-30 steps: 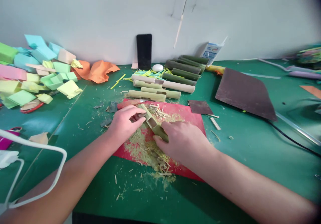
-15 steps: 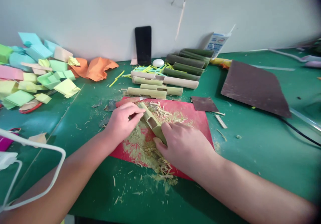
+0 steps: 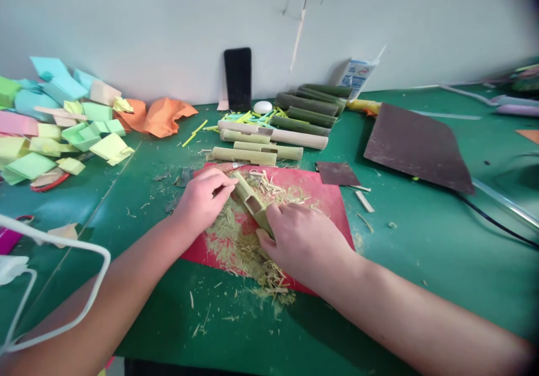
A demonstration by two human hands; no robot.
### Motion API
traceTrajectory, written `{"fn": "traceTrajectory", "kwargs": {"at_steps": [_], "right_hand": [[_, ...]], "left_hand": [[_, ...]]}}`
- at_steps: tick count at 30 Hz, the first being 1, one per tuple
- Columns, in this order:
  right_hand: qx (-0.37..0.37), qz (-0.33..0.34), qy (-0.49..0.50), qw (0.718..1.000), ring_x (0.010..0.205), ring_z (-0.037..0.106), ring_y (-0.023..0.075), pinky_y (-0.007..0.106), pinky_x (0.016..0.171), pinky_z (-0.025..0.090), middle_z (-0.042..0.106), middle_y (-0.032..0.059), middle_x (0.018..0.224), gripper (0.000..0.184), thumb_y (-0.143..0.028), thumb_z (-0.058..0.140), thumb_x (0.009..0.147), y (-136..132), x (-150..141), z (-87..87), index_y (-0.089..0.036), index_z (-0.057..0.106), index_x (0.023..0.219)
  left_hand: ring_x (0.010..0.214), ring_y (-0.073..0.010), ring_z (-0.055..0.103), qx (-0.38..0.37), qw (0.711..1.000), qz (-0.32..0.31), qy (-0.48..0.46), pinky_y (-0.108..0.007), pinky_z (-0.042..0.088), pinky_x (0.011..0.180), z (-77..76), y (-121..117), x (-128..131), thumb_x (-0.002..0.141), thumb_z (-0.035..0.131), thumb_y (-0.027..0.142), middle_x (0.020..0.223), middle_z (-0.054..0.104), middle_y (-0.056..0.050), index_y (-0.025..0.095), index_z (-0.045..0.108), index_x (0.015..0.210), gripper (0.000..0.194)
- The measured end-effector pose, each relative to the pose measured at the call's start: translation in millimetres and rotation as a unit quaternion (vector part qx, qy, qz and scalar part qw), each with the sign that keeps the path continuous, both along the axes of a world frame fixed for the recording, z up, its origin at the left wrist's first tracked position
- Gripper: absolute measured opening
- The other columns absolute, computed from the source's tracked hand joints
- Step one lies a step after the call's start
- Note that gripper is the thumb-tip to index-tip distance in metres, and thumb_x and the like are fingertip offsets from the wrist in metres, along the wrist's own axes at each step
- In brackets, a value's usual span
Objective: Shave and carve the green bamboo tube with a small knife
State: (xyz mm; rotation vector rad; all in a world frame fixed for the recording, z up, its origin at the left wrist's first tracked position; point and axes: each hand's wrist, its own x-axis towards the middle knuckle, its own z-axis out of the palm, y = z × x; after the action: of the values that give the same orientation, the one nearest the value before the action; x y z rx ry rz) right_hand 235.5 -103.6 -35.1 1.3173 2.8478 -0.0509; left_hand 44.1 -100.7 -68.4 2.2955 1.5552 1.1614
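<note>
My right hand (image 3: pixel 301 235) is wrapped round the lower end of a pale green bamboo tube (image 3: pixel 249 198). A rectangular notch is cut into the tube's upper side, and the tube slants away to the left. My left hand (image 3: pixel 206 196) is beside the tube's far end, thumb and forefinger pinched together close to its rim. What those fingers hold, if anything, I cannot make out. Under both hands lies a red sheet (image 3: pixel 337 202), strewn with bamboo shavings (image 3: pixel 269 275) and pale dust. A brownish handle, mostly hidden, lies behind my left hand.
Behind the sheet lie notched bamboo tubes (image 3: pixel 244 156) and dark green bamboo pieces (image 3: pixel 309 116). A phone (image 3: pixel 238 78) leans on the wall. Folded paper pieces (image 3: pixel 50 123) are heaped left. At right are a large brown sheet (image 3: pixel 416 146) and a small one (image 3: pixel 337 173). A white cable (image 3: pixel 105 258) loops front left.
My left hand has shifted slightly left, and its thumb and forefinger have drawn closer together. My right hand keeps its grip on the bamboo tube. The whole view sways slightly.
</note>
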Motion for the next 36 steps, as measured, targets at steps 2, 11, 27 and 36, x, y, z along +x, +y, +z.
{"fn": "traceTrajectory", "kwargs": {"at_steps": [2, 11, 27, 36], "right_hand": [[0.000, 0.004, -0.001, 1.000, 0.062, 0.060, 0.0224, 0.030, 0.048, 0.032, 0.062, 0.0094, 0.066, 0.017, -0.026, 0.048, 0.082, 0.2, 0.2, -0.5, -0.016, 0.059, 0.076], [0.003, -0.007, -0.013, 1.000, 0.060, 0.059, 0.0215, 0.029, 0.048, 0.032, 0.062, 0.0093, 0.065, 0.016, -0.028, 0.049, 0.081, -0.7, -0.1, 1.7, -0.016, 0.059, 0.076], [0.106, 0.031, 0.004, 0.994, 0.078, 0.057, 0.0258, 0.034, 0.059, 0.040, 0.062, 0.0104, 0.075, 0.012, -0.024, 0.054, 0.078, -1.1, 3.3, 0.1, -0.016, 0.062, 0.075], [0.055, 0.002, -0.010, 0.998, 0.066, 0.061, 0.0229, 0.032, 0.055, 0.037, 0.062, 0.0071, 0.067, 0.015, -0.027, 0.050, 0.083, -0.8, 2.1, 1.3, -0.017, 0.060, 0.078]], "left_hand": [[0.083, -0.0153, 0.062, -0.002, 1.000, -0.016, 0.005, -0.030, 0.050, 0.078, -0.5, 0.9, -0.5, 0.086, 0.054, 0.017, 0.089, 0.065, -0.006, 0.017, 0.067, 0.090, 0.014], [0.085, -0.0148, 0.061, -0.003, 1.000, -0.023, 0.015, -0.030, 0.050, 0.080, -2.0, 3.9, -7.2, 0.087, 0.053, 0.015, 0.091, 0.065, -0.006, 0.017, 0.066, 0.094, 0.015], [0.086, -0.0154, 0.060, 0.027, 0.999, 0.013, 0.018, -0.030, 0.048, 0.080, -3.8, 10.8, -18.5, 0.086, 0.053, 0.015, 0.091, 0.064, -0.006, 0.017, 0.066, 0.094, 0.015], [0.086, -0.0149, 0.060, 0.008, 1.000, -0.011, 0.026, -0.029, 0.048, 0.080, 0.1, 3.9, -9.6, 0.086, 0.053, 0.014, 0.090, 0.064, -0.006, 0.016, 0.065, 0.093, 0.014]]}}
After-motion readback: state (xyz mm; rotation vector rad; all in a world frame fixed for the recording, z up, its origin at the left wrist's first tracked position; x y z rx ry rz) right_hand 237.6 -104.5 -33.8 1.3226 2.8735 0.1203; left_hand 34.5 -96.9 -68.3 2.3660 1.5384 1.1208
